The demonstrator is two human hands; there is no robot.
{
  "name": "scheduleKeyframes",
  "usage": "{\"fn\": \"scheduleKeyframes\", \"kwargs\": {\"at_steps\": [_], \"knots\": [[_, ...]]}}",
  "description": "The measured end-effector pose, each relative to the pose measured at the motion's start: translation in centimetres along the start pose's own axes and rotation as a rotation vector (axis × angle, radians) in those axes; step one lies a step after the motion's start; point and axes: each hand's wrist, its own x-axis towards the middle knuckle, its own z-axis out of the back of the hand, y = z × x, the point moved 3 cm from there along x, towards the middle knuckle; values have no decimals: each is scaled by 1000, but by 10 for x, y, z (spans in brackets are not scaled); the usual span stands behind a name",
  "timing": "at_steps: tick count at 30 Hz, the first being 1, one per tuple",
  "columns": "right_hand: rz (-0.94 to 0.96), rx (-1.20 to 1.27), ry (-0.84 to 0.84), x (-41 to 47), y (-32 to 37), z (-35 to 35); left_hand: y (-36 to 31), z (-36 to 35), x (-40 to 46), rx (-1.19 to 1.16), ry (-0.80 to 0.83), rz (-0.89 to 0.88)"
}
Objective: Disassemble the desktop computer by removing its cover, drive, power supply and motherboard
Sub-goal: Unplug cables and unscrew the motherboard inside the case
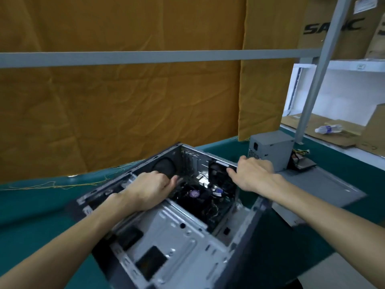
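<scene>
Left hand (149,189) reaches into the open computer case (183,232), fingers curled on something inside; what exactly cannot be told. Right hand (253,175) grips the case's far upper edge. Case lies on a green-covered table (31,215), open side up, long axis running from near the person toward the orange curtain (125,105) behind. Removed grey power supply (270,149) stands on a flat grey panel (325,190) just right of the case. Shelving with cardboard boxes (337,28) and a plastic bottle (328,129) stands at right
</scene>
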Motion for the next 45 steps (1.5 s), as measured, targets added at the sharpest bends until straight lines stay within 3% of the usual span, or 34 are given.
{"fn": "scheduleKeyframes", "kwargs": {"at_steps": [3, 11, 18, 22, 24, 26, 30, 33, 43, 45], "knots": [[46, -35, 11, -1, 4, 4, -2, -11, -7, -112, -39, -7], [148, 259, 31, -1, 12, -1, -7, -16, -7, -186, -58, -46], [25, 267, 137, -39, 13, -5, 27, -12, 23, -140, 100, -39], [79, 171, 245, -31, 13, 8, 24, -13, 43, -83, 133, 27], [91, 271, 219, -9, 15, 20, 1, -20, 54, -47, 192, 42], [112, 474, 215, 14, 21, 27, -24, -37, 65, 32, 352, 30], [56, 715, 295, 38, 28, -6, -42, -69, 78, 129, 566, -7], [27, 858, 284, 40, 27, -27, -35, -78, 76, 46, 595, -1], [-92, 1136, 243, 26, 6, -49, -41, -73, 63, 124, 532, -99], [-145, 1184, 354, 24, -2, -52, -42, -74, 61, 88, 565, -67]]}}
